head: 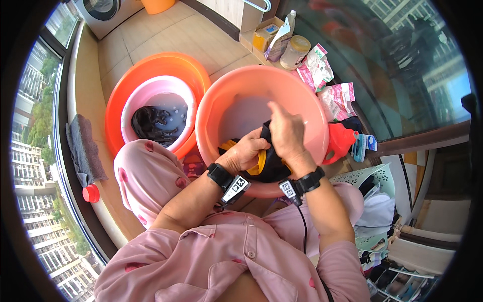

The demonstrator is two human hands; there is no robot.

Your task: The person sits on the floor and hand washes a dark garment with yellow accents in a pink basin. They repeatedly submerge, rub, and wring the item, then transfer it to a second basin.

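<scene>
A black garment with yellow parts point(277, 168) lies bunched against the near wall of a salmon-pink plastic basin point(298, 90). Cloudy water point(245, 113) covers the basin's bottom. My left hand point(247, 149) grips the cloth, its thumb on top and a yellow fold under it. Close beside it, my right hand point(287, 132) presses on the dark cloth; its fingers are motion-blurred, with one pointing up and away. That hand's underside and part of the garment are hidden. Both wrists wear black straps with small printed tags.
Left stands a pink basin point(128, 113) with dark wet cloth point(149, 122), inside an orange tub point(117, 88). Detergent bags point(336, 100), a lidded jar point(296, 53), a red jug point(339, 141) and a brush point(359, 149) line the right. A green laundry basket point(385, 177) stands near my right knee.
</scene>
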